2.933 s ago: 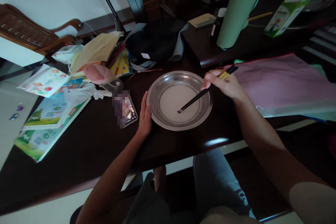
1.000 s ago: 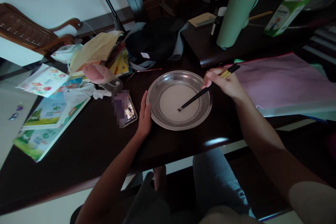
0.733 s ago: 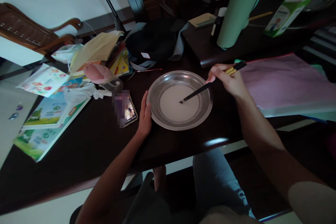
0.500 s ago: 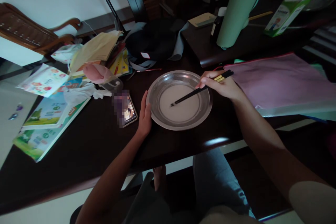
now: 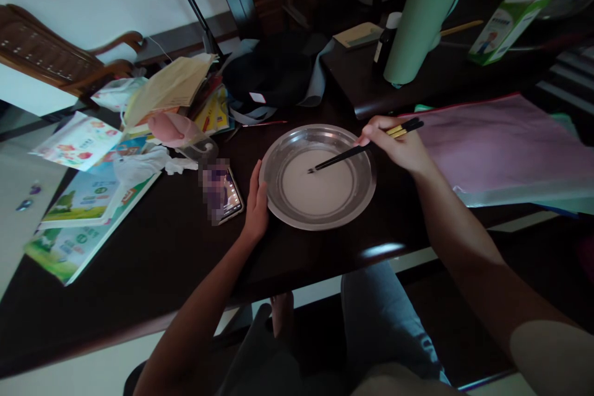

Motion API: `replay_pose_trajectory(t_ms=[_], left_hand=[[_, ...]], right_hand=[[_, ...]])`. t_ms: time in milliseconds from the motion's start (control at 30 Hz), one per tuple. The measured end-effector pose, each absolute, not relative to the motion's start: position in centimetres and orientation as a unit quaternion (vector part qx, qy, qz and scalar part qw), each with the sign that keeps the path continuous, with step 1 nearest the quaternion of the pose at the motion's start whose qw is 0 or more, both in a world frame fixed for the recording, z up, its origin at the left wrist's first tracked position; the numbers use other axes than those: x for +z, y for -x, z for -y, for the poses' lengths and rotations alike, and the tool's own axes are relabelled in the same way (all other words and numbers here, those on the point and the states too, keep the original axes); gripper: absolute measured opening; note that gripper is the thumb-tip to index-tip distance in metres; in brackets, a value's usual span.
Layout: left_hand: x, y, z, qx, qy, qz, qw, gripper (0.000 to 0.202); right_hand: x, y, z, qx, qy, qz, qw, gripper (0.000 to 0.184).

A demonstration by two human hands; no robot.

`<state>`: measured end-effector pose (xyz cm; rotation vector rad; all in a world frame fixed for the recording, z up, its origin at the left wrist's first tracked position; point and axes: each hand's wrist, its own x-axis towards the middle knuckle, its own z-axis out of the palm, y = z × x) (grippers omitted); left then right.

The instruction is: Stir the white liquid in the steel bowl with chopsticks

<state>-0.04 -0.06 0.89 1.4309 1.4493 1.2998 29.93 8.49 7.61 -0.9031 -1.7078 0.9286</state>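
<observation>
A round, shallow stainless steel bowl sits on the dark table, with a cloudy whitish liquid across its bottom. Along the bowl's left rim lies my left hand, its fingers outside and its thumb by the edge, holding the bowl. Above the right rim, my right hand is closed around a pair of black chopsticks with gold bands near the top. Their tips slant down to the left and meet the liquid near the bowl's middle.
Left of the bowl lies a phone, partly blurred out. Booklets, crumpled white tissue and a pink object crowd the left side. A black bag is behind, a pink-purple folder right, a green roll farther back.
My right hand has shifted slightly right and up with the chopsticks, and their tips have moved up and right within the liquid. My left hand and the bowl stay put.
</observation>
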Motion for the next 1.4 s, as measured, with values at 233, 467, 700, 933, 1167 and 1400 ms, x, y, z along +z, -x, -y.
replay_pose_trajectory(t_ms=[233,467,700,933,1167,1400], left_hand=[[0.74,0.11,-0.02,0.503,-0.55,-0.561,0.361,0.058],[0.66,0.11,-0.03,0.509,-0.545,-0.555,0.368,0.059],[1.01,0.01,0.04,0.503,-0.547,-0.564,0.361,0.06],[0.79,0.09,0.02,0.505,-0.547,-0.56,0.363,0.06],[1.07,0.04,0.06,0.499,-0.547,-0.568,0.359,0.059],[0.91,0.06,0.06,0.502,-0.546,-0.564,0.363,0.059]], right_hand=[[7.43,-30.01,-8.49,0.413,0.36,0.698,0.46,0.041],[7.53,-30.2,-8.62,0.379,0.375,0.672,0.514,0.042],[7.39,-29.86,-8.45,0.398,0.345,0.722,0.449,0.034],[7.25,-30.32,-8.85,0.391,0.357,0.67,0.521,0.045],[7.38,-29.9,-8.46,0.396,0.348,0.714,0.462,0.033],[7.48,-30.05,-8.37,0.418,0.342,0.69,0.482,0.042]])
